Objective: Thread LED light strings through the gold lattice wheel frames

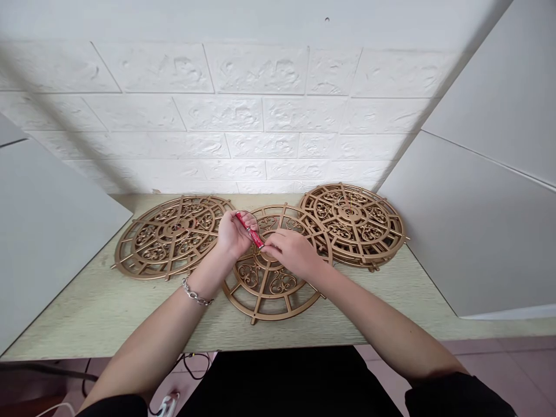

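My left hand (237, 234), palm turned up, has its fingers wrapped round a slim red pen-shaped tool (251, 230) with silver bands. The tool slants down to the right. My right hand (289, 249) pinches at its lower end, fingertips closed; what they hold there is hidden, though a thin wire seems to show beside them. Beneath both hands lies a round gold openwork grille (256, 304) with scrolls and spokes, its middle partly covered by my hands. A silver chain bracelet (196, 294) is on my left wrist.
Stacked gold grilles lie on both sides, one stack (169, 275) at left and another (354, 255) at right, with thin wires at their centres. White panels (486, 231) flank the pale wooden table (130, 313). A white brick-pattern wall (282, 145) stands behind. Cables (195, 370) hang below.
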Available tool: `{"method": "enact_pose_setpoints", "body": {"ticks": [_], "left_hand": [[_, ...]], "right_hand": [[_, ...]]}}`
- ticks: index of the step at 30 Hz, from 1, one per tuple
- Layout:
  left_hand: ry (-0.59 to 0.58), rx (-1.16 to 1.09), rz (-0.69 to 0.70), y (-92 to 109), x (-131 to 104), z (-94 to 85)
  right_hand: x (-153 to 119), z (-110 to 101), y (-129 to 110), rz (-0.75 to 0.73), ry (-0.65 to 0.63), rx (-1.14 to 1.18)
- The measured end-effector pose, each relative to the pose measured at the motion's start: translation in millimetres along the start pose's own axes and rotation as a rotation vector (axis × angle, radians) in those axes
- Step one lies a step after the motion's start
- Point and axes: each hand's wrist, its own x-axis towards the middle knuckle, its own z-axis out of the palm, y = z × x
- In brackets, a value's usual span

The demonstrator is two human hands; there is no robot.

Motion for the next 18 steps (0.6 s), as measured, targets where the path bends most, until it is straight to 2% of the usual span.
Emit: {"method": "enact_pose_setpoints", "body": {"ticks": [10, 18], "left_hand": [[0.035, -0.013, 0.030, -6.0, -3.2, 2.8], [-0.017, -0.009, 0.004, -5.3, -6.9, 3.9]], "right_hand": [[-0.8, -2.1, -2.4, -0.005, -0.031, -0.090], [-2.6, -2.5, 2.2, -0.047, 0.065, -0.156]]}}
